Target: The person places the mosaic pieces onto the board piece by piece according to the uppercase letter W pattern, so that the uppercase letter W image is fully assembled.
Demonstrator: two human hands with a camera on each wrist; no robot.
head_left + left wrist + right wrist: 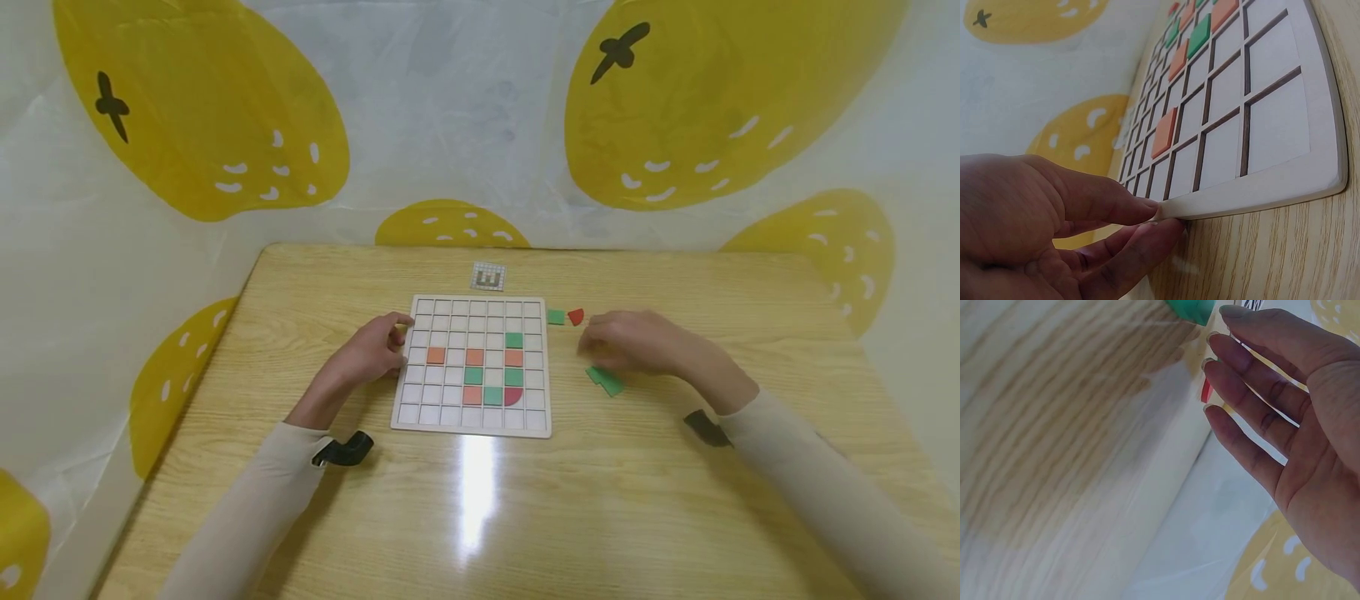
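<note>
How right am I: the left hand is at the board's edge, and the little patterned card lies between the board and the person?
Not quite: the head view shows the card beyond the far edge of the board. The left hand is at the board's edge, as you say.

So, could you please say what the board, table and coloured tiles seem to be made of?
Board: probably pale wood, smooth, with dark brown edges round its squares. Table: wood or wood-look laminate, glossy, showing grain and a bright reflection. Tiles: perhaps painted wood or plastic, matte; their even colour leaves it open.
</note>
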